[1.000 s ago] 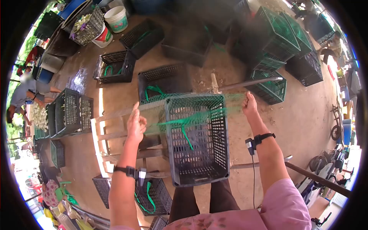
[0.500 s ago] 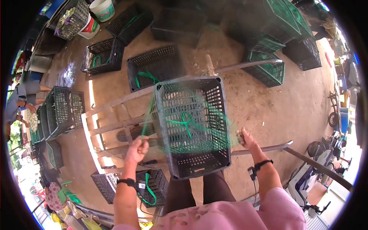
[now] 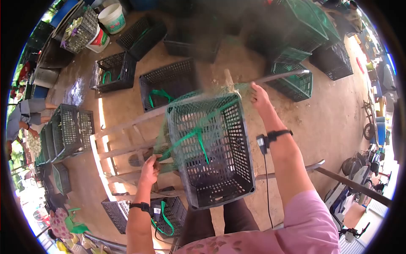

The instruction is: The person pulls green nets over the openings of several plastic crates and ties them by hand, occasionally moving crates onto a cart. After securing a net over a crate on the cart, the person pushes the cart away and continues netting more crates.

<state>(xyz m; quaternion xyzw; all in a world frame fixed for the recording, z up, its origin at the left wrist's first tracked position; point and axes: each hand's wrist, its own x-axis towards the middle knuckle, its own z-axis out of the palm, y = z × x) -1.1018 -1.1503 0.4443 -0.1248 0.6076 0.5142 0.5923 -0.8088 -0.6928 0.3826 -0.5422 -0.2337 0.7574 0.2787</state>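
Observation:
In front of my legs, a black plastic crate (image 3: 221,191) rests on a wooden-slatted cart (image 3: 120,149). Thin green netting (image 3: 186,111) stretches over the crate's far half and far rim. A bright green strap (image 3: 201,139) lies across the netting, over the crate opening. My left hand (image 3: 149,170) is closed on the near left edge of the netting, beside the crate's left side. Beyond the far right corner, my right hand (image 3: 259,97) has closed fingers on the other end of the netting. The crate's visible bottom holds nothing else I can make out.
Metal handles (image 3: 292,73) extend right from the cart. More black crates (image 3: 167,80) and green netted crates (image 3: 304,29) stand around the floor. A white bucket (image 3: 111,19) is far left. Another person (image 3: 27,111) works at the left; a scooter (image 3: 338,199) stands at right.
My right hand has moved up and away to the crate's far right corner, pulling the netting with it. The netting has shifted toward the far side, uncovering the near part of the crate.

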